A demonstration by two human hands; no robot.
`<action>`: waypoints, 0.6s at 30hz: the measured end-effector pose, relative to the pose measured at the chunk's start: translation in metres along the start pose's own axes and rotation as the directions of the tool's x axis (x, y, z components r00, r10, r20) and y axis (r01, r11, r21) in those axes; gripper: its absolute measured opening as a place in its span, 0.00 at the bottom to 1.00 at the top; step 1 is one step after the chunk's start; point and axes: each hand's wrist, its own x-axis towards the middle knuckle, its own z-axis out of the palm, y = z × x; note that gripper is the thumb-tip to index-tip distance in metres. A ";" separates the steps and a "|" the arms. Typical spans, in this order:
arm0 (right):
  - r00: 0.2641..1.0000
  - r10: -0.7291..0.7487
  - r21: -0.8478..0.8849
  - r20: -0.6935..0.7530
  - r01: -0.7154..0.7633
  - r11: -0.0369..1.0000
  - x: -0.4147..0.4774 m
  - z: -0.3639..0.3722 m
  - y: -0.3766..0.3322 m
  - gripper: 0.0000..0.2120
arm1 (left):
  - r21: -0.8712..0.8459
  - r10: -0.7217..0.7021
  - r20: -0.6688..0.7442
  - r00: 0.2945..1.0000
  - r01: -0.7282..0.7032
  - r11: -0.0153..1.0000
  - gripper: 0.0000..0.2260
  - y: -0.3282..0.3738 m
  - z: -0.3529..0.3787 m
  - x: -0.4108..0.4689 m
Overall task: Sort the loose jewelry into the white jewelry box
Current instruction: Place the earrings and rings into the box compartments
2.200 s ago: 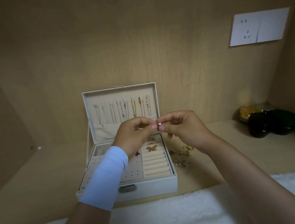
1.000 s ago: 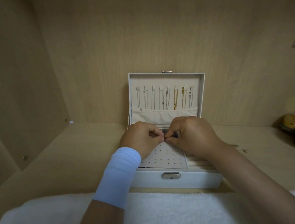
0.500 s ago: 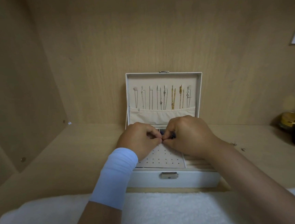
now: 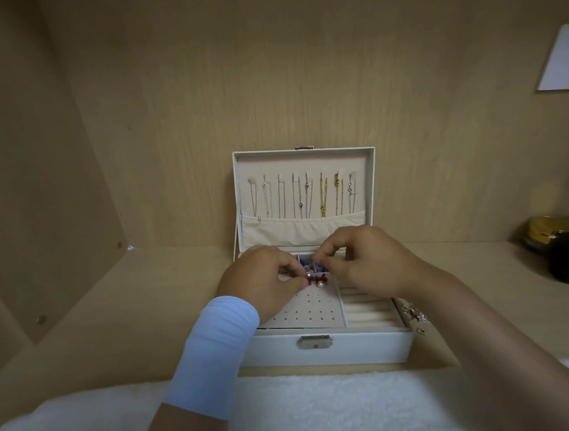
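We see a small pearl-and-red earring (image 4: 316,279) at the back of the dotted panel in the open white leatherette jewelry box (image 4: 322,349), mid-counter, pinched by the left hand (image 4: 264,279). The right hand (image 4: 366,266) curls its fingertips just above; whether it holds anything, we cannot tell. Loose gold jewelry pieces (image 4: 412,314) lie beside the box's right edge.

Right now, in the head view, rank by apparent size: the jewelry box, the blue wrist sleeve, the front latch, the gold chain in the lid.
1. jewelry box
2. blue wrist sleeve, nearer the camera
3. front latch and gold chain: alike, unranked
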 end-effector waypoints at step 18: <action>0.942 0.332 -0.174 -0.047 -0.335 0.926 -0.058 -0.064 0.132 0.07 | 0.156 0.085 0.336 0.938 -0.144 0.977 0.07 0.149 0.084 0.076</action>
